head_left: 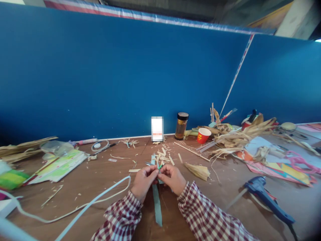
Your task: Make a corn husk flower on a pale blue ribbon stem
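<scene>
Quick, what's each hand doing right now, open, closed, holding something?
Left hand: closed, fingertips against the small green piece; its exact grip is hidden.
Right hand: closed, pinching that piece.

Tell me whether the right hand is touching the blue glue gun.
Apart. The head view shows brown tabletop between the right hand and the blue glue gun.

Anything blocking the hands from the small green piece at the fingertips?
Nothing visible. The left hand and right hand come together right at the green piece. Pale scraps lie on the table beyond, not in between. The fingers hide the piece's lower end.
</scene>
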`<action>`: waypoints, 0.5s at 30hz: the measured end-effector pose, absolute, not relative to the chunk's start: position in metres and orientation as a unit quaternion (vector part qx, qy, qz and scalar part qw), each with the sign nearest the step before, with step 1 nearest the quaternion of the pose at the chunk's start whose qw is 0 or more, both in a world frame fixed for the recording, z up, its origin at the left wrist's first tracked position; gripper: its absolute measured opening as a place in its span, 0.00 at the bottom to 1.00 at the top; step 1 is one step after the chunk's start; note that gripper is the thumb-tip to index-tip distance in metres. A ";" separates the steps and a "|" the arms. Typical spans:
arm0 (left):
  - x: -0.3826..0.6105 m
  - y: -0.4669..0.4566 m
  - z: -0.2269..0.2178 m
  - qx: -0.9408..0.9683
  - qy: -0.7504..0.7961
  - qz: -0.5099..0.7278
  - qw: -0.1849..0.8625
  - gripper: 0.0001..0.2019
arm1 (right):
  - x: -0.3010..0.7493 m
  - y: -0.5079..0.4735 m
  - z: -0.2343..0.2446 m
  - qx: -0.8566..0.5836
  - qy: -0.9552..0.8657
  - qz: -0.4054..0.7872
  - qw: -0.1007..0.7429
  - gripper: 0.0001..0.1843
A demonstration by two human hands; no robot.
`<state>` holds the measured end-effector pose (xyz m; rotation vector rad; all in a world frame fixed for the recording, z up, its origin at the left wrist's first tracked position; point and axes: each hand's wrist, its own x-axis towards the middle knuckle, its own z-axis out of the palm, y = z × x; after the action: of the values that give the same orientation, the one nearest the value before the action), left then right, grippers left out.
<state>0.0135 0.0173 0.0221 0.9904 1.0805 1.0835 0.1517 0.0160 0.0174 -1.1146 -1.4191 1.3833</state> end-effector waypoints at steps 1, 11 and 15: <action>0.013 0.018 0.023 0.440 0.474 0.468 0.602 0.16 | 0.152 0.015 0.018 -0.445 -0.567 0.550 0.421 0.16; 0.011 0.018 0.028 0.437 0.490 0.480 0.582 0.16 | 0.154 0.018 0.019 -0.413 -0.628 0.483 0.449 0.10; 0.013 0.019 0.027 0.404 0.473 0.495 0.607 0.15 | 0.152 0.017 0.019 -0.425 -0.617 0.476 0.461 0.08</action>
<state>0.0126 0.0189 0.0273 0.9348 1.0925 1.1444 0.1524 0.0175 0.0189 -1.0450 -1.5168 1.1708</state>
